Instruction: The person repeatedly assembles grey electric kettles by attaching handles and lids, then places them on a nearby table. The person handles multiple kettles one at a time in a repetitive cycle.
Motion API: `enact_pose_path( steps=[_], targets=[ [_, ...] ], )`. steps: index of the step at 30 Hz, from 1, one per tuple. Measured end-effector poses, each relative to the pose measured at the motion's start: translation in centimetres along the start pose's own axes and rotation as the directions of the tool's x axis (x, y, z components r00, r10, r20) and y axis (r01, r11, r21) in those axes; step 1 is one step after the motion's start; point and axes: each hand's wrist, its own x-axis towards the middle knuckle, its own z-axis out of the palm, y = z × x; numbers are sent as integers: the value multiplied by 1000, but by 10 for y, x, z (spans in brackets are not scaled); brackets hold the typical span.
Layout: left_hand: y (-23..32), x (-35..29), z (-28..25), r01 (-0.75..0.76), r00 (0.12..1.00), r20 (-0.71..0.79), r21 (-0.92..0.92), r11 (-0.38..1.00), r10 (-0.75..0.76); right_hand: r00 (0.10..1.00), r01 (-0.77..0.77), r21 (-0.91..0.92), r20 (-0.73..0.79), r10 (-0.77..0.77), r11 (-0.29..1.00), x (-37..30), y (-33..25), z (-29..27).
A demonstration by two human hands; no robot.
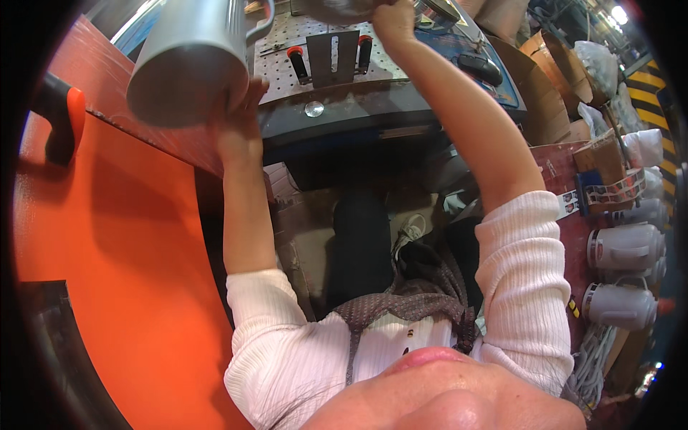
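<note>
Grey jug (188,75) in left hand (240,118) hides tabletop's (279,75) edge.

no words or numbers can be read. at the right of the frame, a white label (568,203) with small dark print lies on the dark red surface (539,215), its print too small to tell. just right of it, a strip of printed labels (618,189) is likewise illegible. black-and-yellow warning stripes (648,106) show at the upper right edge.
</note>
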Motion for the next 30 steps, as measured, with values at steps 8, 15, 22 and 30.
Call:
enact_pose_path(
  steps=[8, 15, 22, 30],
  targets=[
    [14, -114, -29, -283, 951, 11, 429, 858, 309, 926, 369, -553, 291, -242, 747, -15, -14, -32],
    [39, -157, -3, -349, 933, 67, 412, 842, 354, 539, 781, -615, 575, -615, 110, -11, -61, -52],
    [43, -186, 13, -416, 884, 389, 401, 816, 259, 334, 530, 181, 854, -400, 828, -147, -133, -159],
    [-18, -215, 52, 240, 930, 239, 184, 953, -281, 775, 630, -482, 329, -540, 610, -317, -36, -339]
  ],
)
